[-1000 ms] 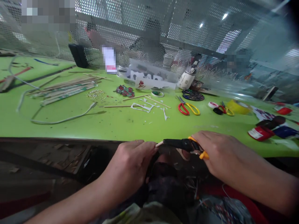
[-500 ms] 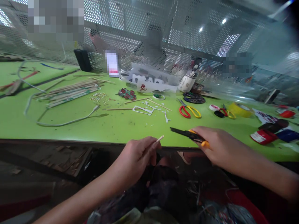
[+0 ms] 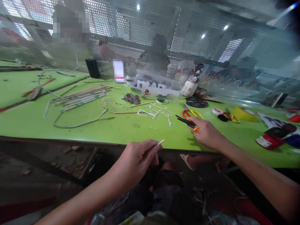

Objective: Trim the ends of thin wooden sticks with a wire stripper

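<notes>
My left hand is closed around a thin wooden stick in front of the table's near edge. Only the stick's pale tip sticks out past the fingers. In my right hand are black pliers with orange handles, held over the table and pointing left. Red-and-yellow-handled scissors lie just beyond the pliers. White cut-out scraps and loose thin sticks are spread on the table to the left of the pliers.
A bundle of sticks and a white cable lie at left on the green table. Small beads are near the bundle. Tape rolls and a red roll are at right. A white bottle stands behind.
My right hand has moved the pliers forward and left, closer to the scissors. My left hand keeps the stick in nearly the same spot. The view has shifted slightly.
</notes>
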Motion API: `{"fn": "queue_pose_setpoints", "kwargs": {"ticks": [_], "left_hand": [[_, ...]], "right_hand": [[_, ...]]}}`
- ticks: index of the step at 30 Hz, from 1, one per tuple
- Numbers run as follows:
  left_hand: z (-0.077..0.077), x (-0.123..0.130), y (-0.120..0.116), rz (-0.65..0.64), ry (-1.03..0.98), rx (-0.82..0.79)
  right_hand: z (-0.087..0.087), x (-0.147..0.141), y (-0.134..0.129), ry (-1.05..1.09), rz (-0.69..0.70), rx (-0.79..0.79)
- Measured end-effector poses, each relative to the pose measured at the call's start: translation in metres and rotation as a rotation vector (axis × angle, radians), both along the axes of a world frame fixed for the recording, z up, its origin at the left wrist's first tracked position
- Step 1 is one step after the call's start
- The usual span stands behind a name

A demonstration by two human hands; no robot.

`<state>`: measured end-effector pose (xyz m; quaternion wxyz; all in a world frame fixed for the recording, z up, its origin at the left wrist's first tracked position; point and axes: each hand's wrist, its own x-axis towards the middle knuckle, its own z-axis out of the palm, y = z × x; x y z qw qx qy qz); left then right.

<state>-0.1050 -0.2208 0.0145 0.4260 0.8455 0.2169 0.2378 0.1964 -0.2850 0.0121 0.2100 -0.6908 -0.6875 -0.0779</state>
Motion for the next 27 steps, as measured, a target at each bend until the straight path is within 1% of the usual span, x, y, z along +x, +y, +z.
{"fn": "queue_pose_setpoints", "kwargs": {"ticks": [3,6,8,10,13,15,16,18,21,23,25,27], "left_hand": [[0.005,-0.002,0.006,0.011,0.052,0.085],[0.008,-0.003,0.022,0.027,0.127,0.246],[0.01,-0.003,0.042,0.046,0.203,0.376],[0.013,-0.001,0.066,0.076,0.295,0.484],[0.018,0.004,0.106,0.143,0.409,0.581],[0.024,0.01,0.128,0.188,0.45,0.553],[0.027,0.014,0.139,0.189,0.461,0.532],[0.037,0.022,0.158,0.2,0.464,0.495],[0.055,0.032,0.192,0.277,0.511,0.483],[0.065,0.033,0.218,0.31,0.557,0.479],[0.07,0.029,0.243,0.325,0.618,0.462],[0.07,0.022,0.264,0.355,0.664,0.45]], "right_hand": [[-0.009,0.005,0.014,0.02,0.018,0.06],[-0.017,0.008,0.032,0.047,0.017,0.132],[-0.021,0.01,0.049,0.073,0.004,0.177],[-0.023,0.013,0.067,0.105,-0.019,0.215],[-0.026,0.018,0.096,0.155,-0.062,0.258],[-0.03,0.022,0.11,0.182,-0.091,0.286],[-0.033,0.024,0.115,0.192,-0.103,0.304],[-0.039,0.028,0.121,0.208,-0.119,0.347],[-0.046,0.032,0.117,0.226,-0.117,0.417],[-0.048,0.035,0.112,0.234,-0.098,0.45],[-0.049,0.037,0.107,0.239,-0.073,0.458],[-0.048,0.037,0.105,0.239,-0.05,0.452]]}}
